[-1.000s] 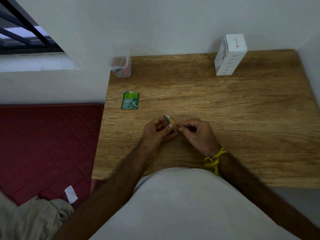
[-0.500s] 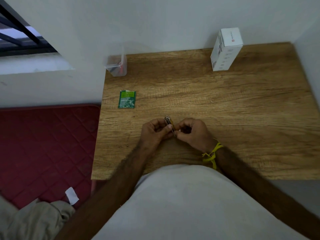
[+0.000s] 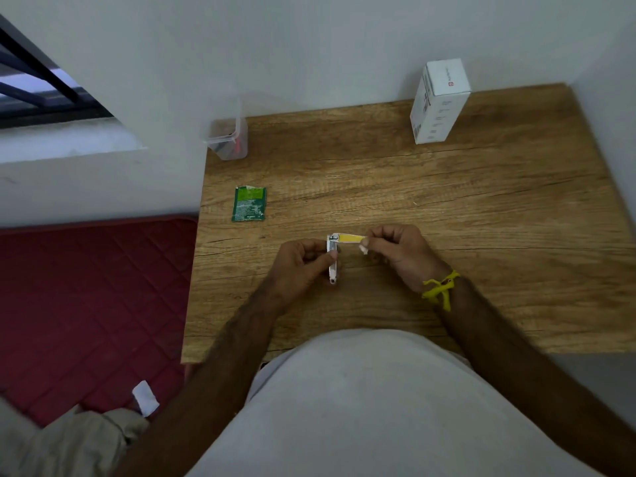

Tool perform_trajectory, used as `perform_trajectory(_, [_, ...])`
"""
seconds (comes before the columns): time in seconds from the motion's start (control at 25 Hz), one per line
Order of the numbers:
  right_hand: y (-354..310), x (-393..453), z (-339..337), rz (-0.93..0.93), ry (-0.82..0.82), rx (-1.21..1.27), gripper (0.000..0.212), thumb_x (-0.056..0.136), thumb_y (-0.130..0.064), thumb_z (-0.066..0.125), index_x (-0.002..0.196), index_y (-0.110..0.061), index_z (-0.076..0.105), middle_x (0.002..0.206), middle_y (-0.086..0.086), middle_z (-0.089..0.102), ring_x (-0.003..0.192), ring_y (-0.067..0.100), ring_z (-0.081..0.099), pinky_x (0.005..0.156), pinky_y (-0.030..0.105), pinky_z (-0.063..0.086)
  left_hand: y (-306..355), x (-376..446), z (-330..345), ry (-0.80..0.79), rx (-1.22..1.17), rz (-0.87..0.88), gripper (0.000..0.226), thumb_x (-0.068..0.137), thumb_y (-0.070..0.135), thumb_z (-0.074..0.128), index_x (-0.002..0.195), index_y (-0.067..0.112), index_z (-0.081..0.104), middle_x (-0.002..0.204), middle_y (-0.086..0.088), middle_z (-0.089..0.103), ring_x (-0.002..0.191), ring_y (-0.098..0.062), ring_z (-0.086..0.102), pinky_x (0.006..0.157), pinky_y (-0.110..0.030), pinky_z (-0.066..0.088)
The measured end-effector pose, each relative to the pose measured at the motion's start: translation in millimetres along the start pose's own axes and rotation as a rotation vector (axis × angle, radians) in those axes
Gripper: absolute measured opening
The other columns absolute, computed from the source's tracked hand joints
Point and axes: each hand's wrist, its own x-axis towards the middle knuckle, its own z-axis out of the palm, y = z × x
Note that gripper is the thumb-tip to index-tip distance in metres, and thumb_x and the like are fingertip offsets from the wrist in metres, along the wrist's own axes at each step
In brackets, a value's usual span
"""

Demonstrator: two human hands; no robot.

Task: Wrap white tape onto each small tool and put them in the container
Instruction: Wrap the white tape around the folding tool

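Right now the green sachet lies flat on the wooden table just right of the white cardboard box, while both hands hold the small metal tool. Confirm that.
One detail is off. In the head view, the green sachet lies flat on the wooden table far left of the white cardboard box, not just right of it. The left hand and right hand do hold the small metal tool.

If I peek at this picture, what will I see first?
Your eye lands on the two hands in the middle of the wooden table: the left hand holds a small metal tool and the right hand pulls its yellow arm out sideways. Next comes the white box standing at the back right, then the green packet lying flat and the clear container at the back left corner.
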Motion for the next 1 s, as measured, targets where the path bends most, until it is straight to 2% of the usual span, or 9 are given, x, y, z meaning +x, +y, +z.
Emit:
perform_trajectory(0.08, [-7, 6, -5, 0.076, 0.030, 0.211, 0.009, 0.088, -0.001, 0.066, 0.080, 0.000, 0.069, 0.070, 0.009, 0.064, 0.059, 0.010, 0.054, 0.058, 0.021, 0.043, 4, 1, -4, -0.101, 0.074, -0.030, 0.017, 0.092, 0.005, 0.067, 0.107, 0.008, 0.073, 0.089, -0.009, 0.077, 0.077, -0.015, 0.072, 0.070, -0.028, 0.057])
perform_trajectory(0.2, [-17, 18, -6, 0.156, 0.031, 0.234, 0.013, 0.088, -0.001, 0.066, 0.075, -0.003, 0.069, 0.065, 0.005, 0.064, 0.056, 0.010, 0.055, 0.056, 0.021, 0.045, 4, 2, -4, -0.240, 0.142, -0.060, 0.016, 0.090, 0.005, 0.070, 0.104, 0.010, 0.075, 0.091, -0.009, 0.077, 0.079, -0.014, 0.071, 0.069, -0.024, 0.058])
perform_trajectory(0.32, [-20, 27, -2, 0.207, 0.035, 0.167, 0.010, 0.088, -0.001, 0.065, 0.078, 0.001, 0.069, 0.066, 0.005, 0.064, 0.057, 0.010, 0.055, 0.053, 0.017, 0.047, 0, 2, 1, -0.254, 0.068, -0.087, 0.026, 0.091, 0.004, 0.068, 0.114, 0.015, 0.071, 0.091, -0.006, 0.077, 0.080, -0.013, 0.071, 0.066, -0.023, 0.056])
perform_trajectory(0.44, [-19, 33, 2, 0.202, 0.026, 0.139, 0.011, 0.088, 0.000, 0.066, 0.078, -0.001, 0.069, 0.068, 0.005, 0.064, 0.058, 0.011, 0.054, 0.055, 0.018, 0.047, -7, 1, 6, -0.211, 0.022, -0.086, 0.038, 0.091, 0.004, 0.068, 0.128, 0.012, 0.063, 0.097, -0.010, 0.076, 0.084, -0.017, 0.072, 0.068, -0.025, 0.058])
perform_trajectory(0.6, [-17, 28, 2, 0.028, 0.160, -0.001, 0.007, 0.083, -0.001, 0.073, 0.082, -0.007, 0.074, 0.077, 0.005, 0.071, 0.066, 0.010, 0.062, 0.064, 0.020, 0.051, -14, 2, 16, -0.101, -0.065, -0.089, 0.034, 0.092, 0.008, 0.068, 0.124, 0.006, 0.059, 0.097, -0.013, 0.077, 0.079, -0.021, 0.075, 0.057, -0.023, 0.056])
perform_trajectory(0.72, [-10, 11, -1, -0.111, 0.266, -0.207, 0.012, 0.082, -0.009, 0.078, 0.091, -0.017, 0.077, 0.087, -0.004, 0.075, 0.080, 0.002, 0.068, 0.071, 0.013, 0.053, -17, 7, 21, 0.002, -0.116, -0.090, 0.037, 0.091, 0.005, 0.068, 0.126, 0.000, 0.056, 0.096, -0.016, 0.076, 0.077, -0.022, 0.075, 0.058, -0.025, 0.058])
perform_trajectory(0.8, [0, 0, 6, -0.202, 0.281, -0.266, 0.019, 0.083, -0.005, 0.076, 0.099, -0.016, 0.076, 0.085, -0.005, 0.073, 0.078, -0.001, 0.065, 0.070, 0.011, 0.051, -19, 9, 24, 0.011, -0.128, -0.072, 0.039, 0.090, 0.003, 0.069, 0.127, 0.004, 0.057, 0.093, -0.013, 0.077, 0.077, -0.020, 0.075, 0.059, -0.025, 0.058])
perform_trajectory(0.92, [14, -10, 17, -0.300, 0.322, -0.315, 0.034, 0.083, 0.001, 0.073, 0.114, -0.013, 0.070, 0.086, -0.002, 0.070, 0.080, 0.004, 0.065, 0.075, 0.014, 0.052, -24, 10, 29, 0.007, -0.100, -0.034, 0.039, 0.089, 0.004, 0.071, 0.125, 0.013, 0.060, 0.089, -0.005, 0.078, 0.081, -0.020, 0.076, 0.063, -0.029, 0.061])
perform_trajectory(1.0, [21, -11, 20, -0.408, 0.356, -0.437, 0.028, 0.083, -0.001, 0.074, 0.110, -0.009, 0.072, 0.090, 0.001, 0.070, 0.083, 0.011, 0.066, 0.077, 0.020, 0.054, -27, 12, 29, 0.021, -0.108, -0.037, 0.039, 0.088, 0.002, 0.071, 0.126, 0.008, 0.061, 0.092, -0.010, 0.078, 0.086, -0.024, 0.076, 0.071, -0.039, 0.063])
